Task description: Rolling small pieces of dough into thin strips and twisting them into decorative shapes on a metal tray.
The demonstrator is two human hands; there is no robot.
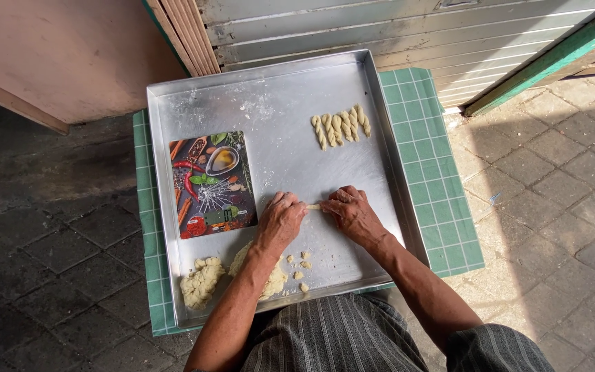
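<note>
left hand [280,219] | right hand [352,212] | palms down (fingers curled), pinching dough strip [313,206] | tray [277,138]

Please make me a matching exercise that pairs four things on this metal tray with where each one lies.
Things:
1. twisted dough sticks
2. picture board
3. dough lumps
4. dough strand

Places:
A. near left corner of the tray
B. between the left hand and the right hand
C. far right part of the tray
D. left side, flat beside the left hand

Pairs: 1-C, 2-D, 3-A, 4-B
</note>
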